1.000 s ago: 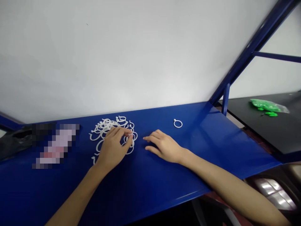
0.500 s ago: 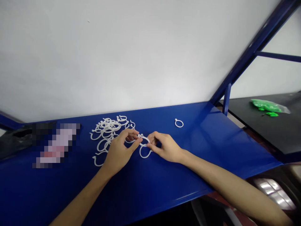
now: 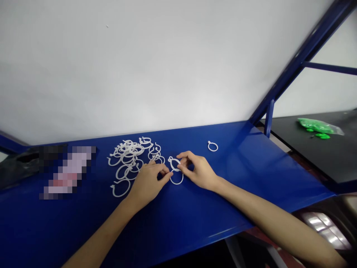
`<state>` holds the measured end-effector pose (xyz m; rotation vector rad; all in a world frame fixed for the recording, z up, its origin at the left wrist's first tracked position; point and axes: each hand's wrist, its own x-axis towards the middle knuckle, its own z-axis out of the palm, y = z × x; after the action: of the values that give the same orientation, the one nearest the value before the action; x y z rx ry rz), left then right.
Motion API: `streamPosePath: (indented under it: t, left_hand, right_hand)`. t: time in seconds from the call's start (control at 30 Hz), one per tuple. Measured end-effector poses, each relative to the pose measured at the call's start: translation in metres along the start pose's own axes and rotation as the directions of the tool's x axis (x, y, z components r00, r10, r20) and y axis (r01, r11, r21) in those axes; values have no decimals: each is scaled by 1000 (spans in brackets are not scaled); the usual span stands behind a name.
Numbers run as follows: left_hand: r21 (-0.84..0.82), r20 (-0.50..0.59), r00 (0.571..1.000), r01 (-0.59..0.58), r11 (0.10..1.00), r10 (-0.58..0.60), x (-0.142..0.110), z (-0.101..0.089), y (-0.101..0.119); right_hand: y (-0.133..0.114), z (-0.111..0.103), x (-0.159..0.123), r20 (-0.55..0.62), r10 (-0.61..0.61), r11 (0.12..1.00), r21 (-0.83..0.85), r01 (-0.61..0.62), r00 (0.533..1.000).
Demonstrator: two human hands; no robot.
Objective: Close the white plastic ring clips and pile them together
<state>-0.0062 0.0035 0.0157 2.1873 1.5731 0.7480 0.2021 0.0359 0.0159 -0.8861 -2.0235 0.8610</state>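
A white plastic ring (image 3: 176, 178) is held between both hands just above the blue table (image 3: 195, 216). My left hand (image 3: 149, 182) pinches its left side with thumb and fingers closed. My right hand (image 3: 195, 171) pinches its upper right end near the small loop. To the left of the hands, a pile of white open rings (image 3: 129, 158) lies on the table. One closed white ring (image 3: 212, 146) lies alone at the back right.
A blurred pinkish object (image 3: 67, 171) lies at the left of the table. A blue frame post (image 3: 269, 115) stands at the table's right rear corner. On a black table to the right lies a bag of green parts (image 3: 316, 126). A white wall rises behind.
My left hand drew a ring out of the pile towards the right, my right hand came up to take its other end, and both now hold it slightly nearer to me.
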Motion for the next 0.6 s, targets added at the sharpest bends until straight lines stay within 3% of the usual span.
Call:
streamPosePath:
  t: [0.33, 0.6]
  left_hand:
    - [192, -95, 995, -5, 981, 23, -2, 0, 3]
    - [282, -23, 999, -30, 959, 38, -4, 5, 4]
  right_hand:
    - [2, -2, 1, -4, 1, 999, -52, -1, 1000]
    - [3, -2, 2, -10, -14, 997, -70, 13, 1000]
